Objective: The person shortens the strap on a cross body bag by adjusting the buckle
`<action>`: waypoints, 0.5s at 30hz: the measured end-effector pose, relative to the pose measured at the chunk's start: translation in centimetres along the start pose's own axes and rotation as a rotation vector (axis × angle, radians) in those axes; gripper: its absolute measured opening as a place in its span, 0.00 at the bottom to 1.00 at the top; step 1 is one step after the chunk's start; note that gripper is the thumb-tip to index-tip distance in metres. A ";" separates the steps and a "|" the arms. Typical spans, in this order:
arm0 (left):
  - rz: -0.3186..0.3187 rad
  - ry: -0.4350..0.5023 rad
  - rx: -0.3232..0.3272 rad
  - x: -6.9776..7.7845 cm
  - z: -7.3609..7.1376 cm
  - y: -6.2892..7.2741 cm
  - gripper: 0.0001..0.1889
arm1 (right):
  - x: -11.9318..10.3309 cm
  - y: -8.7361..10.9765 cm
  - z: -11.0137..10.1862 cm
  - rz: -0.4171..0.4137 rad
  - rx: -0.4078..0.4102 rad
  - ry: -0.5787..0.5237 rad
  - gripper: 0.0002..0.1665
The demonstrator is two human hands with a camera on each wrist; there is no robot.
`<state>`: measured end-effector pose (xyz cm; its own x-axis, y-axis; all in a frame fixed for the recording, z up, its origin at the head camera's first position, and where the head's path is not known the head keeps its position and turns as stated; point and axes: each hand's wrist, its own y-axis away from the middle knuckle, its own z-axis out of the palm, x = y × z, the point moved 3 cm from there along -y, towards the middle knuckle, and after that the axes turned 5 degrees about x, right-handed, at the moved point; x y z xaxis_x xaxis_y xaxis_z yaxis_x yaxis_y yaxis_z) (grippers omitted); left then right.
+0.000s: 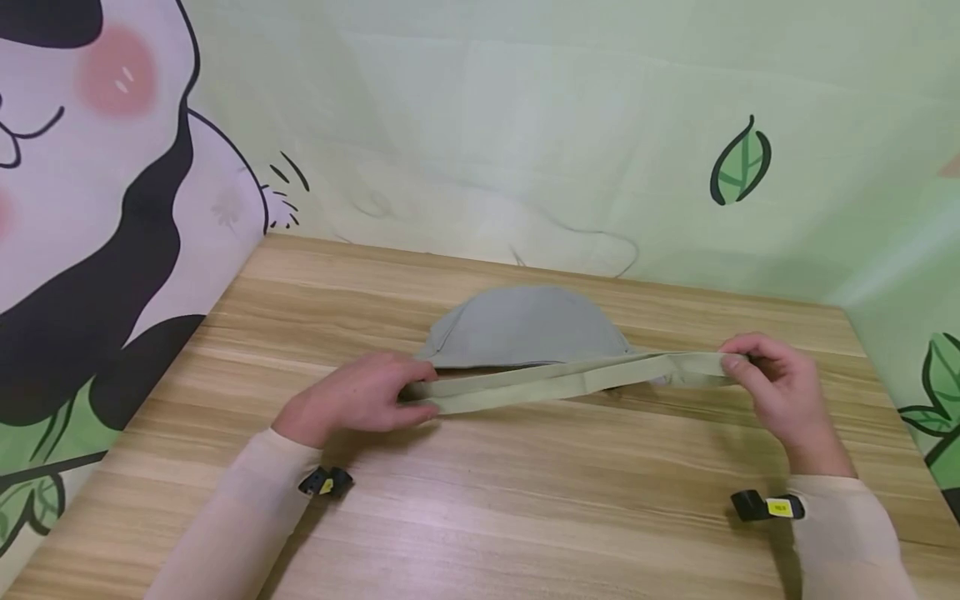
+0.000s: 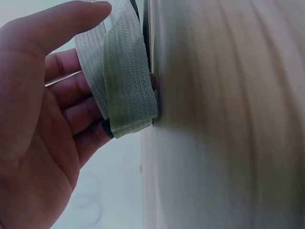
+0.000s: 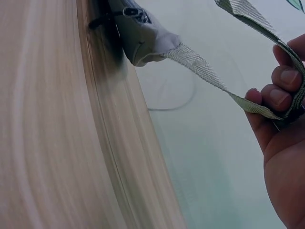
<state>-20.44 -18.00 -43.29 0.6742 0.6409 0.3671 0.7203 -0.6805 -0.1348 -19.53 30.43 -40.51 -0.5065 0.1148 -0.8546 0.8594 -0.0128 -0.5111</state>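
A grey zippered bag (image 1: 525, 325) lies on the wooden table with its curved side toward the wall. Its pale green webbing strap (image 1: 540, 385) stretches in front of it, doubled along most of its length. My left hand (image 1: 360, 392) holds the left end of the strap between thumb and fingers. In the left wrist view, the fingers (image 2: 71, 90) are behind the folded webbing (image 2: 126, 81). At the other end, my right hand (image 1: 780, 387) pinches the strap. The right wrist view shows a zipper pull (image 3: 131, 13) on the bag and fingers (image 3: 276, 98) curled round the webbing.
The wooden table (image 1: 480, 517) reaches back to a pale green printed wall cloth (image 1: 465, 125). A printed panda (image 1: 142, 192) covers the left side. Black wrist devices (image 1: 326, 482) sit at both sleeves.
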 end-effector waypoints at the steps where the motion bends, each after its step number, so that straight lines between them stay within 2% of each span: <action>1: -0.002 0.000 -0.004 0.0 0.0 0.0 0.12 | 0.0 0.0 -0.1 0.004 0.003 0.007 0.16; 10: -0.045 0.003 -0.044 -0.2 0.0 0.1 0.18 | 0.5 -0.2 -0.5 0.046 0.033 0.114 0.16; 15: -0.048 -0.018 -0.033 -0.1 -0.2 0.1 0.18 | 0.6 -0.2 -0.5 0.066 0.033 0.162 0.15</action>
<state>-20.44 -18.20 -43.15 0.6417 0.6795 0.3555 0.7465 -0.6597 -0.0865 -20.02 31.05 -40.86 -0.4291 0.2715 -0.8615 0.8862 -0.0578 -0.4597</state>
